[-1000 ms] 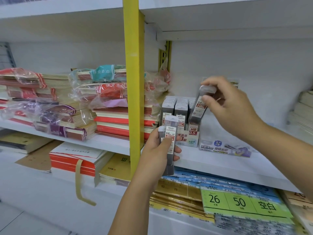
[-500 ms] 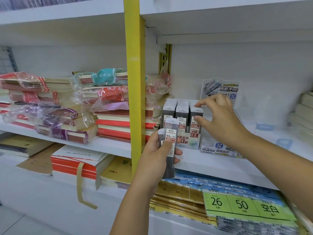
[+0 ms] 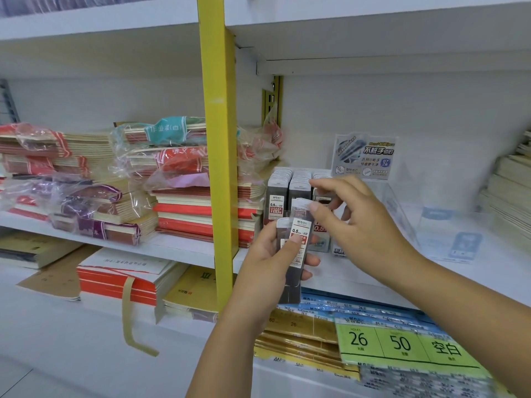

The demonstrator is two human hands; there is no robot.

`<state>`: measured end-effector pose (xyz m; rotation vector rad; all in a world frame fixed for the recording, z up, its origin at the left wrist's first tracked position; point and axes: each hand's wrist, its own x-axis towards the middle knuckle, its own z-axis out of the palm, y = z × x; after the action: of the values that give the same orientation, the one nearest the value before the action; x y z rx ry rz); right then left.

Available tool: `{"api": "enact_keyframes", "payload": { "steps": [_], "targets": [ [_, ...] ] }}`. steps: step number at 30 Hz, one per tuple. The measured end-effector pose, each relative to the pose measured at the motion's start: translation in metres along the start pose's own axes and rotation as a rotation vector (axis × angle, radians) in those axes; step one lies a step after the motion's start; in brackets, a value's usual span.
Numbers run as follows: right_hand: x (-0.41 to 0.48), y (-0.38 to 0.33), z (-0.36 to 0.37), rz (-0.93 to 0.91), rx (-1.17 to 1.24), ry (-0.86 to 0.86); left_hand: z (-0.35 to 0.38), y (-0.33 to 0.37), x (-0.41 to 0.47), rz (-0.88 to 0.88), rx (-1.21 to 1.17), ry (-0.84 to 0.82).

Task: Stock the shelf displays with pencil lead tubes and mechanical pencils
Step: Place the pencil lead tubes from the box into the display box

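**Taking the next tube from the held bundle**

Judged step: take one tube and seat it in the cardboard display box of matching tubes (image 3: 288,188) on the white shelf board (image 3: 178,248). Pinch the clear cap, lift straight, and keep the label facing forward like the rows.

Left hand (image 3: 270,262): fingers wrapped round the bundle of dark grey, white-labelled pencil lead tubes (image 3: 297,245), upright in front of the box.

Right hand (image 3: 359,225): thumb at the top cap, forefinger spread above, pinch not yet closed.
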<state>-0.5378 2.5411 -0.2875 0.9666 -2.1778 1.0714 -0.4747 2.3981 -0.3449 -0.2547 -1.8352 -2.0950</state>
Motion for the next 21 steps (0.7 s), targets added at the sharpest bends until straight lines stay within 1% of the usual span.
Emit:
{"api": "enact_keyframes", "payload": {
  "steps": [2,5,8,10,13,18,21],
  "targets": [
    [-0.002,-0.003,0.003,0.025,0.063,-0.039,0.002,0.0,0.0,-0.001,-0.007,-0.002],
    [-0.003,-0.002,0.003,0.093,0.222,-0.085,0.002,-0.003,0.0,-0.004,-0.002,0.004],
    [0.003,0.001,-0.004,0.137,0.335,0.007,-0.001,-0.005,0.001,-0.018,-0.001,0.022],
    [0.012,0.001,-0.012,0.108,0.404,0.114,-0.006,-0.006,0.002,-0.031,0.001,0.037],
    [0.023,0.0,-0.024,-0.029,0.307,0.224,-0.011,-0.004,0.002,-0.032,-0.003,0.056],
    [0.031,0.009,-0.028,-0.185,-0.078,0.177,-0.015,-0.003,0.001,-0.021,-0.003,0.064],
    [0.03,0.015,-0.026,-0.185,-0.166,0.163,-0.016,-0.003,0.001,-0.023,-0.008,0.065]
  ]
}}
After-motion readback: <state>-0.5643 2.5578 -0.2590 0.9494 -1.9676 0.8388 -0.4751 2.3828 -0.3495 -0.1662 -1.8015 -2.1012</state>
